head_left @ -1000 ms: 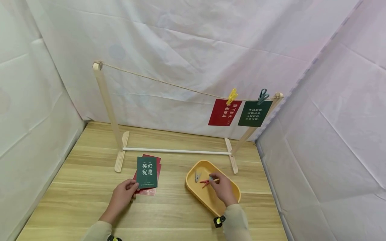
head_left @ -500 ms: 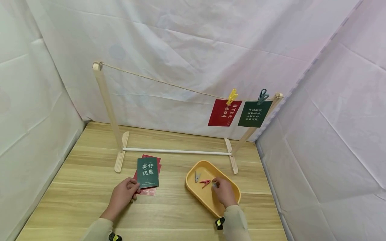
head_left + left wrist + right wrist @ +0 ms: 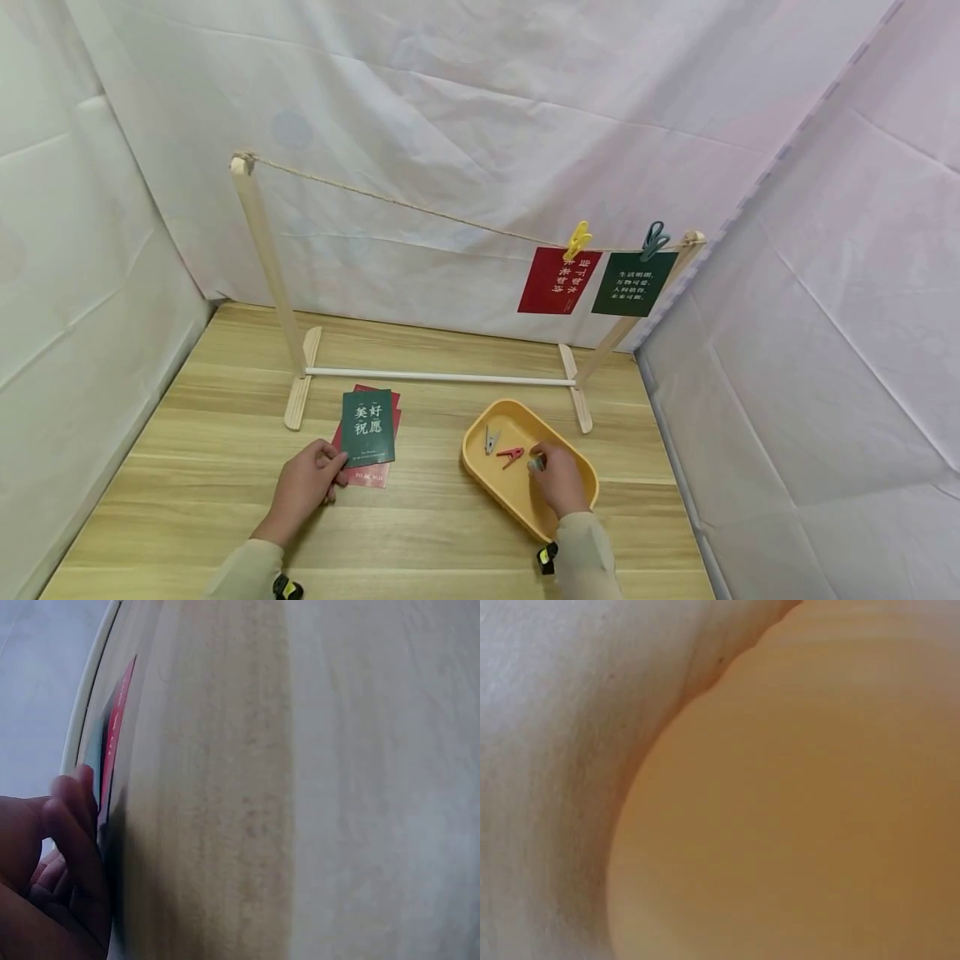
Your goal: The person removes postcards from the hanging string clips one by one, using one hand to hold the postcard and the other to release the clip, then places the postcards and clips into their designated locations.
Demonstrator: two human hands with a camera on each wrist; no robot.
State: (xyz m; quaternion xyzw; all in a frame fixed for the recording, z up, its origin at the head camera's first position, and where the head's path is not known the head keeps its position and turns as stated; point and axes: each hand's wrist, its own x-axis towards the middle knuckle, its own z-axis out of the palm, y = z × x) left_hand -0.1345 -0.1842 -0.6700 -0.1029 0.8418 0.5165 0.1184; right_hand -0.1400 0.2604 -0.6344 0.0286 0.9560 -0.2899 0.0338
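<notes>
My left hand (image 3: 303,483) pinches the lower left corner of a green card (image 3: 367,427) with white lettering, whose near edge is slightly lifted. Under it lie red cards (image 3: 369,477) on the table. In the left wrist view the fingers (image 3: 79,825) are at the cards' edge. Inside the yellow tray (image 3: 487,493), my right hand (image 3: 558,479) pinches a small pale grey-green thing (image 3: 535,463), apparently a clothespin, mostly hidden by the fingers. Beside it in the tray lie a red clothespin (image 3: 512,457) and a grey clothespin (image 3: 491,441). The right wrist view shows only the tray's wall (image 3: 780,810).
A wooden stand (image 3: 262,258) with a string (image 3: 405,202) stands behind. At its right end hang a red card (image 3: 555,283) under a yellow clothespin (image 3: 579,240) and a green card (image 3: 633,285) under a dark green clothespin (image 3: 654,240). White cloth walls surround the table.
My right hand has drawn back slightly to the right, away from the red clothespin. The green card in my left hand has shifted and tilted a little; the hand has barely moved.
</notes>
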